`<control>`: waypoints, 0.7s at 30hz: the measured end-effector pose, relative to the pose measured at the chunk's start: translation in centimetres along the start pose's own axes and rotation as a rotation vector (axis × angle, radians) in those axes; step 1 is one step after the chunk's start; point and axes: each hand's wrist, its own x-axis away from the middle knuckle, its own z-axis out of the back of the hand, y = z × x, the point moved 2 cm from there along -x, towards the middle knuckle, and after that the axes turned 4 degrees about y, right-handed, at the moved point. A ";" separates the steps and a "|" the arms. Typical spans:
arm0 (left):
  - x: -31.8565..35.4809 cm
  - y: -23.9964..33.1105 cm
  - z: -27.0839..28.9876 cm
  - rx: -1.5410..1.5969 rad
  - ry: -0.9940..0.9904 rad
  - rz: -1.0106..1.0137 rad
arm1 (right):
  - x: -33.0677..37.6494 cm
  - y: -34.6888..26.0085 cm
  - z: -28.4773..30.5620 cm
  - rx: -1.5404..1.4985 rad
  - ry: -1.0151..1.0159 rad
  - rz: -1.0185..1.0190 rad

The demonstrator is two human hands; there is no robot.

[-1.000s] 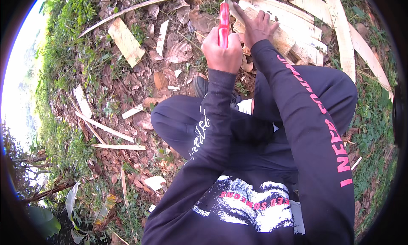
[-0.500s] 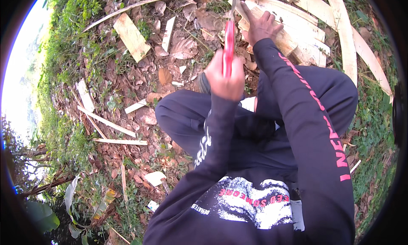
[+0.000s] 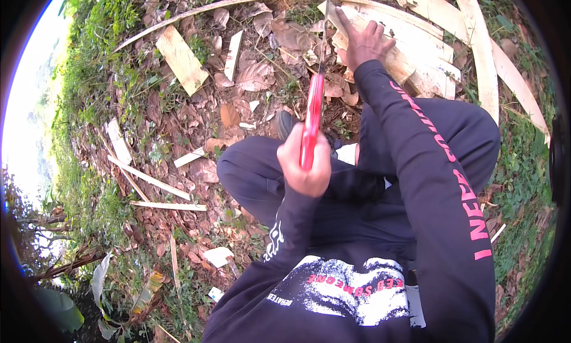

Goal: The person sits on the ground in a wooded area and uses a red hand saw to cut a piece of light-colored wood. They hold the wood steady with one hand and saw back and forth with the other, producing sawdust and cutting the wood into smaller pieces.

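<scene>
My left hand (image 3: pixel 305 161) is closed around the red handle of a handsaw (image 3: pixel 313 108). Its narrow blade points away from me, seen nearly edge-on, and runs along the left end of a pale wooden board (image 3: pixel 416 42). Whether the teeth touch the wood I cannot tell. On that board rests my right hand (image 3: pixel 366 44), fingers spread and pressing down, with the index finger stretched toward the blade. More split pale boards lie stacked under and beside it, just beyond my crossed legs. Part of the stack is hidden by my right hand and sleeve.
A long thin wooden strip (image 3: pixel 220 5) lies across the far side. Long planks (image 3: pixel 480 45) stand out at the far right. On the leafy ground to the left are a short board (image 3: pixel 182 60) and several offcuts (image 3: pixel 148 177). Green plants (image 3: pixel 89 105) border the left.
My left hand has drawn the saw back toward me, so more blade shows this side of the board. My right hand has stayed in place on the boards.
</scene>
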 end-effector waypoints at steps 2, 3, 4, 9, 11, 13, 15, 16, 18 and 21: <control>2.7 -0.5 1.8 0.022 -0.013 -0.009 | 0.2 0.3 -0.3 0.028 0.059 0.018; 2.4 -0.6 1.8 0.028 -0.006 0.005 | 0.1 0.3 -0.3 0.031 0.046 0.020; 1.0 0.0 0.9 0.037 -0.005 0.012 | 0.3 0.1 -0.3 0.032 0.030 0.033; -9.1 -1.3 -5.5 -0.103 0.059 -0.388 | 0.1 -0.6 1.1 -0.024 0.043 0.065; -5.8 -0.4 -3.4 -0.058 0.029 -0.244 | 0.1 0.2 0.1 0.045 0.035 0.038; -0.2 0.3 0.0 -0.040 0.027 -0.137 | -0.4 0.2 -0.3 0.027 0.051 0.014; 1.2 0.2 0.8 0.015 0.021 -0.054 | 0.0 0.5 -0.6 0.059 0.083 0.015; 0.3 0.8 0.2 0.041 0.037 -0.053 | -0.1 0.3 -0.3 0.062 0.088 0.026; -4.0 -0.8 -2.4 -0.043 0.007 -0.229 | 1.1 0.1 -0.2 0.043 0.052 0.044; -10.4 -2.4 -6.3 -0.157 0.052 -0.380 | 0.3 -0.5 -0.1 -0.045 0.013 0.059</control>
